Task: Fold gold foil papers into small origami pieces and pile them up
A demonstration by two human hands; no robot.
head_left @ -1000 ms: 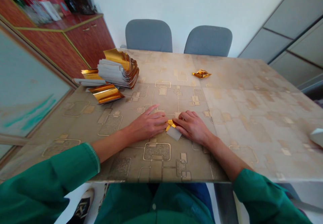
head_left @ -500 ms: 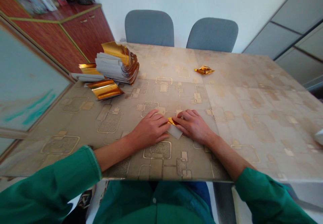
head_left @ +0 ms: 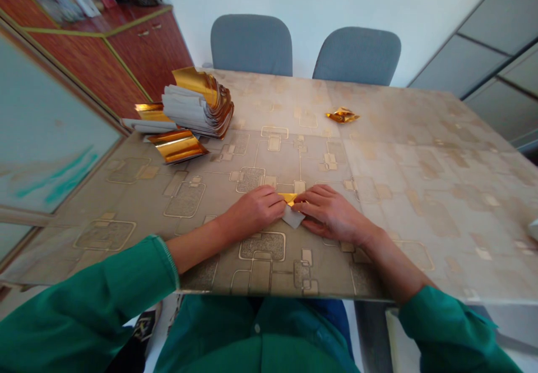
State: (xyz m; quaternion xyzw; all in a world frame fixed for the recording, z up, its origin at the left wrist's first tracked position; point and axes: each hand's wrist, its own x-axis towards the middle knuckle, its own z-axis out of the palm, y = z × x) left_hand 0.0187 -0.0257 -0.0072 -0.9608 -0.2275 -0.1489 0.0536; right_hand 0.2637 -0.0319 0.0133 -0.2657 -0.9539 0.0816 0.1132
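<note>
A small sheet of gold foil paper (head_left: 293, 217), partly folded, lies on the table between my hands. Its white back faces up toward me, and a gold strip shows along the far edge. My left hand (head_left: 264, 207) has its fingers closed on the paper's left side. At the right side, my right hand (head_left: 325, 211) pinches the paper near the gold fold, thumb and fingers together. Both hands rest low on the tabletop, and their fingers cover much of the sheet.
A thick stack of gold foil paper (head_left: 189, 112) stands at the back left, with a loose curled gold sheet (head_left: 179, 146) in front. Beyond the middle lies a folded gold piece (head_left: 343, 115). Two grey chairs (head_left: 251, 45) stand behind the patterned table (head_left: 390, 154).
My right fingers have shifted slightly along the fold, and more of the gold strip shows between my hands. The left hand's fingers have drawn closer together. The whole view has moved slightly.
</note>
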